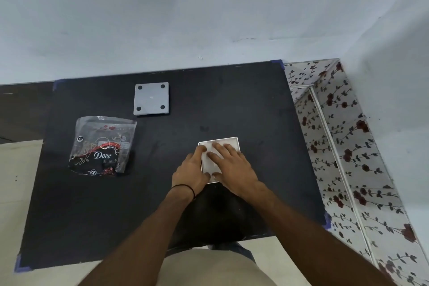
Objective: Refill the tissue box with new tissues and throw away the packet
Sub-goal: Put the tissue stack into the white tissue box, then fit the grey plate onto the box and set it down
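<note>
A white square tissue box [228, 143] lies open on the black mat, with white tissues [209, 161] inside it. My right hand [228, 165] lies flat on the tissues, fingers spread. My left hand [191, 169] grips the box's left side, its fingertips on the tissues at the rim. The box's grey lid or base plate [151, 98], with four black round feet, lies apart at the back of the mat. A clear and black plastic packet [103, 146] printed "Dove" lies flattened at the left of the mat.
The black mat [97, 204] covers a table set against a pale wall [209, 18]. A floral-patterned ledge [343, 146] runs along the right side. A pale surface [18, 181] lies beyond the mat's left edge.
</note>
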